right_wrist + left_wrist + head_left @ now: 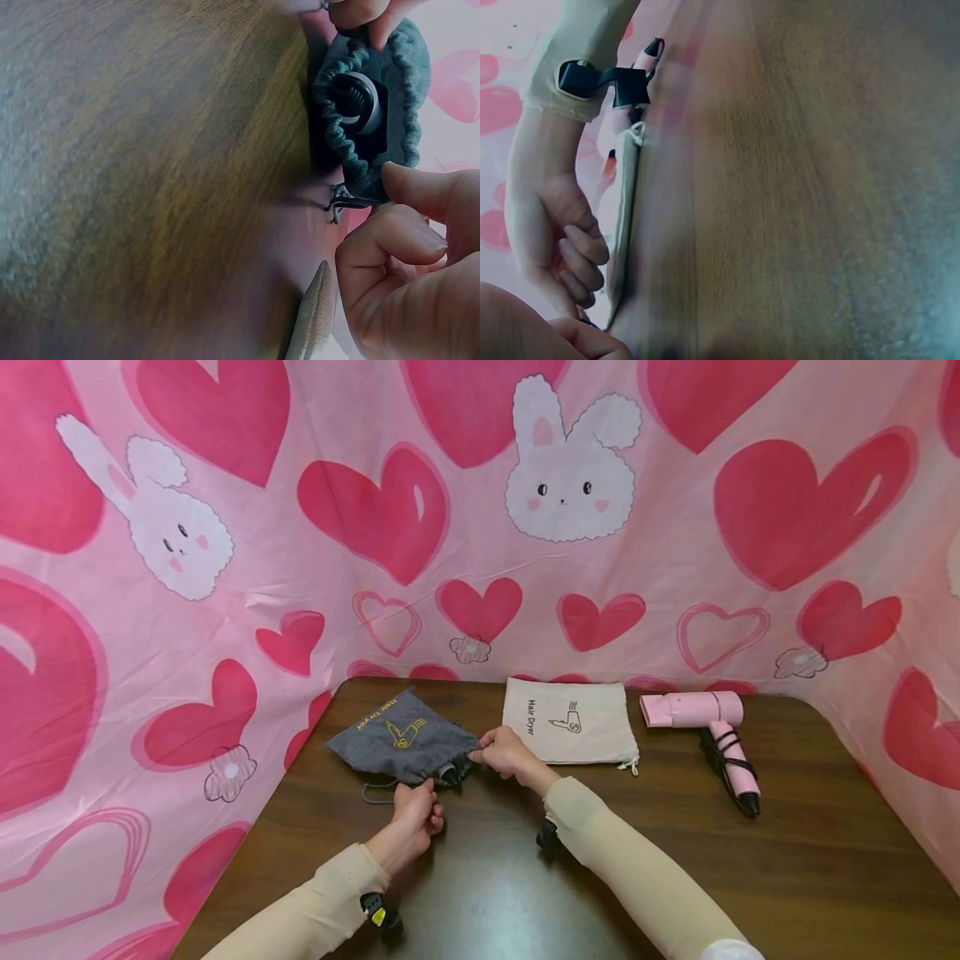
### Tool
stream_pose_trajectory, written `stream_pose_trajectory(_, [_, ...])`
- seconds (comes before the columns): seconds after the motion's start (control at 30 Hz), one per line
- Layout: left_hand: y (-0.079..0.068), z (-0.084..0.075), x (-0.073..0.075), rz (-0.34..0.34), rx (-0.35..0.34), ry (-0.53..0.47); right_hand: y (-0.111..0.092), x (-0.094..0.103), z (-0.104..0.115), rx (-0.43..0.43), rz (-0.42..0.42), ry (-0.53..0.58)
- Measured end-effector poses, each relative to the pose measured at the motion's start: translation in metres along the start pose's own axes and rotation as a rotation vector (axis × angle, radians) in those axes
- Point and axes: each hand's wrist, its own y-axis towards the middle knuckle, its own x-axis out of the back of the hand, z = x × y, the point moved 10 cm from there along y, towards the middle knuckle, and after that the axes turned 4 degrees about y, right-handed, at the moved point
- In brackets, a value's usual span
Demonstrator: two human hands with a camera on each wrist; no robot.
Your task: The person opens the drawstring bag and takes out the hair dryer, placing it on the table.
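A grey drawstring bag (367, 747) with yellow "Hair Dryer" lettering lies at the table's left, its mouth toward me. My left hand (417, 814) pinches the near side of its gathered rim. On the opposite side of the mouth, my right hand (510, 753) pinches the rim between thumb and curled forefinger. The right wrist view shows the ruffled opening (330, 112) spread between both hands, with a hair dryer's black cord end and pale handle (356, 101) inside. The rest of that dryer is hidden by the cloth. A grey cord loop (378, 793) hangs out by my left hand.
A white drawstring bag (570, 722) printed "Hair Dryer" lies flat just right of my right hand. Farther right is a pink hair dryer (693, 709), black cord wrapped about its handle. A pink heart-patterned cloth (540, 560) hangs behind the brown table (600, 877).
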Motion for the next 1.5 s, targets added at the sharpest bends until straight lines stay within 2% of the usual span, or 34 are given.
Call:
stream_pose_trajectory(0.57, [-0.002, 0.004, 0.007, 0.015, 0.015, -0.007, 0.003, -0.002, -0.003, 0.012, 0.018, 0.023])
stream_pose_trajectory(0.83, [-0.003, 0.003, 0.011, 0.004, -0.002, -0.015, 0.001, 0.002, -0.002, 0.024, 0.008, 0.009])
stream_pose_trajectory(1.07, [-0.004, 0.0, 0.012, 0.021, -0.027, -0.018, -0.001, 0.002, 0.003, 0.062, 0.033, 0.033])
stream_pose_trajectory(1.5, [-0.005, -0.002, 0.017, 0.0, -0.028, -0.026, -0.003, 0.005, 0.002, 0.049, 0.023, 0.044])
